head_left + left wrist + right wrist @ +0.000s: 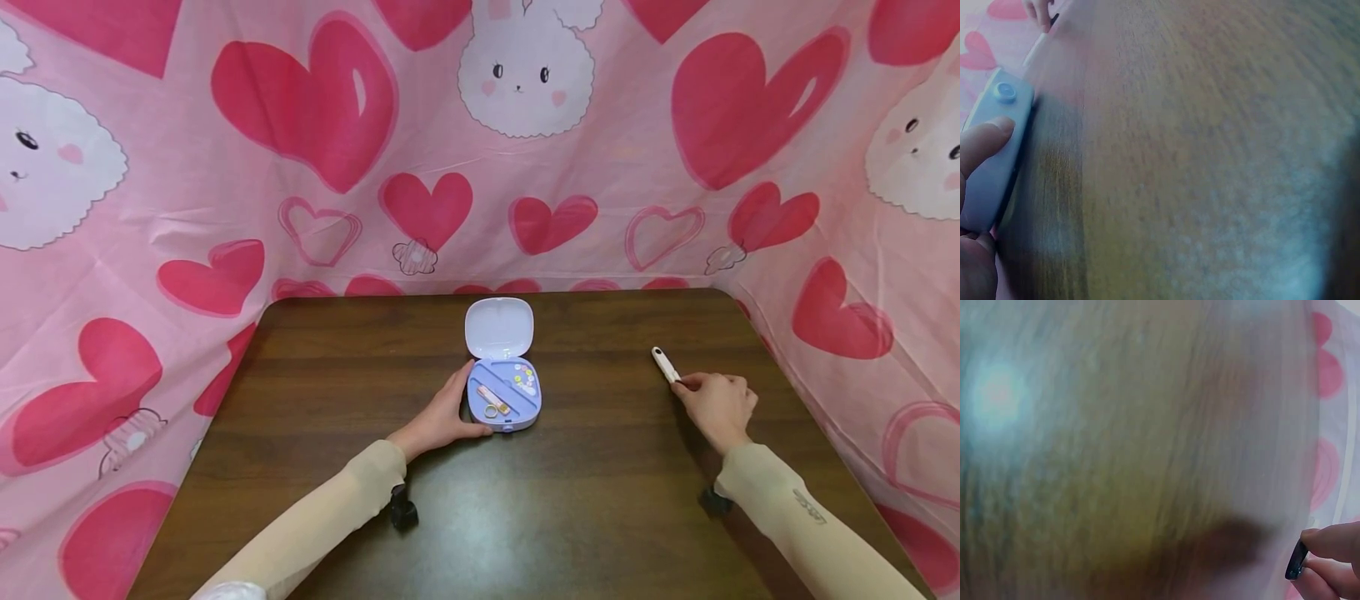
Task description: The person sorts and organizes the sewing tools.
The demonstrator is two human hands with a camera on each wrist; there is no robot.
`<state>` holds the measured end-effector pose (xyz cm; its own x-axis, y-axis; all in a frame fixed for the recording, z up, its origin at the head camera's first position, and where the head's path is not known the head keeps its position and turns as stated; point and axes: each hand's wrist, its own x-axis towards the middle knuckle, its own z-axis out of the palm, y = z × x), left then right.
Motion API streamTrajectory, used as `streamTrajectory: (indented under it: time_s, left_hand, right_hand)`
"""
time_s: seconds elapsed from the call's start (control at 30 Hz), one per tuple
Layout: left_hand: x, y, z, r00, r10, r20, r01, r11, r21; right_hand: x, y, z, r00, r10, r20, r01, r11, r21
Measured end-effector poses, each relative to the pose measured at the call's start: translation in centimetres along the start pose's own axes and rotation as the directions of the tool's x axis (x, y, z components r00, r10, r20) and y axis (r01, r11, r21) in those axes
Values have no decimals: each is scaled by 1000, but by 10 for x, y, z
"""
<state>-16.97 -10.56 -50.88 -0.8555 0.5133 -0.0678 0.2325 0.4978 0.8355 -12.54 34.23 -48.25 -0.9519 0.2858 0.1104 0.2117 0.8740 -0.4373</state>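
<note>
My left hand (pixel 441 419) grips a small lilac case (pixel 529 417), thumb at the front edge and fingers along its left side. The case stands on the table with its white-lined lid (pixel 499 327) raised at the back. A diagonal divider splits the inside: small yellow and white pieces (pixel 523 379) lie upper right, a pink-and-gold stick (pixel 492 400) and a gold ring (pixel 491 411) lower left. Far to the right, my right hand (pixel 717 408) pinches a slim white tool (pixel 663 363) with a dark slot at its far end. Its black near end (pixel 1297 559) shows between thumb and fingers.
The dark wooden table (pixel 360 350) has a rounded back edge. Pink cloth (pixel 480 225) printed with hearts and rabbits hangs behind it and at both sides. A black wrist camera (pixel 403 508) sits below the left wrist, another (pixel 715 502) below the right.
</note>
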Motion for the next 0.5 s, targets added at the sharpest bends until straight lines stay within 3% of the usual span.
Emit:
streamTrajectory:
  time_s: [0.33, 0.5]
  left_hand:
    - [0, -1, 0, 1000, 4, 2, -4, 1000, 2]
    - [0, -2, 0, 1000, 2, 1, -2, 1000, 4]
  right_hand:
    - [-7, -17, -3, 996, -80, -35, 80, 997, 6]
    - [-11, -27, -5, 996, -88, -15, 89, 996, 23]
